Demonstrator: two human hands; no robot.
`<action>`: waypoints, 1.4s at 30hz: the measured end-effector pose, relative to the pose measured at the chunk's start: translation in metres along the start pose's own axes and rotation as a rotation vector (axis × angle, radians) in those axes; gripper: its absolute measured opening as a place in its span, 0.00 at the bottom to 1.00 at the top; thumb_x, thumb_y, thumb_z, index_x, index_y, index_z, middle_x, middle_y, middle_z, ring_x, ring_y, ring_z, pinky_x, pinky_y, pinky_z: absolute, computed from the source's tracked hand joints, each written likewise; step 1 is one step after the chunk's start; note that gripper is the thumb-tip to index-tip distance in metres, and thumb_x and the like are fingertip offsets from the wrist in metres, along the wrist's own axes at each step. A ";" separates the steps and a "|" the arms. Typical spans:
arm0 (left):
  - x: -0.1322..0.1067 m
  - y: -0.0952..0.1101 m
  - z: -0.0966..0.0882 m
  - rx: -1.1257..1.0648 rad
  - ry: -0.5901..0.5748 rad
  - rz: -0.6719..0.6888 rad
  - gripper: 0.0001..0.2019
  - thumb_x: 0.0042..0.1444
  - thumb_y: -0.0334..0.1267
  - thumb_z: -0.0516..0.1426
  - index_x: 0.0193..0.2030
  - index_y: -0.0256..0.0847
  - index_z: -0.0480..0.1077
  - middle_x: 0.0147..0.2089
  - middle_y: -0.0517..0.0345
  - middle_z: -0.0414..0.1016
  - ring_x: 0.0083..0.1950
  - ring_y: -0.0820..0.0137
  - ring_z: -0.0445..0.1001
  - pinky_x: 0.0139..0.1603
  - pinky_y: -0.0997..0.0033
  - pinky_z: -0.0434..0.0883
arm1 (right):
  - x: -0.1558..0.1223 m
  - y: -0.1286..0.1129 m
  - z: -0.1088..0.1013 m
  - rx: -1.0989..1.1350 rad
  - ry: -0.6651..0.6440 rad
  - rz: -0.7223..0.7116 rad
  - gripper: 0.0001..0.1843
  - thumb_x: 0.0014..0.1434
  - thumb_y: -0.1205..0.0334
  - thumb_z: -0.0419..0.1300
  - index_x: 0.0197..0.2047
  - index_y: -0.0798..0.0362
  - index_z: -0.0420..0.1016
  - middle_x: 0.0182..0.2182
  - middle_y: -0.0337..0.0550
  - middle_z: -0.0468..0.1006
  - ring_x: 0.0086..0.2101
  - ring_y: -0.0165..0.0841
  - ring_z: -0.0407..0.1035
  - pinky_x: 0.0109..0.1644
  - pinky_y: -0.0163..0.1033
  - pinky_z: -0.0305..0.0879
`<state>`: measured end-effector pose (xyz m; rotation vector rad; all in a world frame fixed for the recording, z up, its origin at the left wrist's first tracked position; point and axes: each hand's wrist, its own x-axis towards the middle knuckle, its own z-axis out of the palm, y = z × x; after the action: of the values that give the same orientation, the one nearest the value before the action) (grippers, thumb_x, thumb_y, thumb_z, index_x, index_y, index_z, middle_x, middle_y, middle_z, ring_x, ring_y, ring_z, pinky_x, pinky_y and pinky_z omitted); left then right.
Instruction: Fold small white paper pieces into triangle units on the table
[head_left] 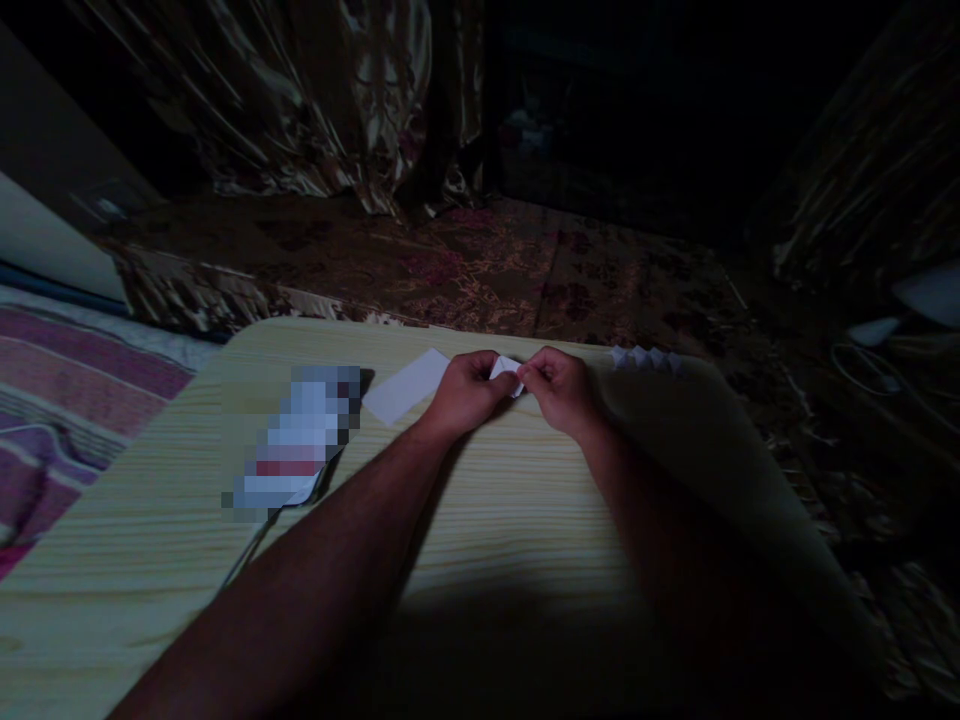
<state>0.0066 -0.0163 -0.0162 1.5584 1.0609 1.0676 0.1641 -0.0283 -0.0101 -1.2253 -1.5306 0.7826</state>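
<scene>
Near the far edge of the table, a small folded piece of white paper [508, 373] is held between my two hands. My left hand [469, 388] grips its left side, with the thumb laid across the front. At the paper's right edge, the fingers of my right hand [556, 385] are pinched on it. Close to my left hand lies a flat sheet of white paper [405, 388]. Several small folded paper pieces [646, 359] stand in a row on the table, to the right of my right hand.
A blurred-out phone-like device [300, 440] with a cable lies on the left of the wooden table [510, 540]. Behind the table is a patterned covered ledge [480, 260] below curtains [360, 100]. Striped bedding [97, 370] is at the left. The right side is dark.
</scene>
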 end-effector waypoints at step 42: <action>0.003 0.002 -0.001 -0.275 0.159 -0.060 0.09 0.46 0.40 0.63 0.30 0.37 0.72 0.26 0.60 0.73 0.25 0.75 0.66 0.27 0.74 0.62 | -0.002 0.006 0.005 0.021 -0.147 -0.012 0.09 0.54 0.58 0.59 0.27 0.54 0.71 0.23 0.36 0.71 0.26 0.28 0.63 0.31 0.33 0.58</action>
<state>0.0063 -0.0133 -0.0137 1.2321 1.0123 1.2545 0.1610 -0.0280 -0.0174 -1.1630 -1.6428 0.8949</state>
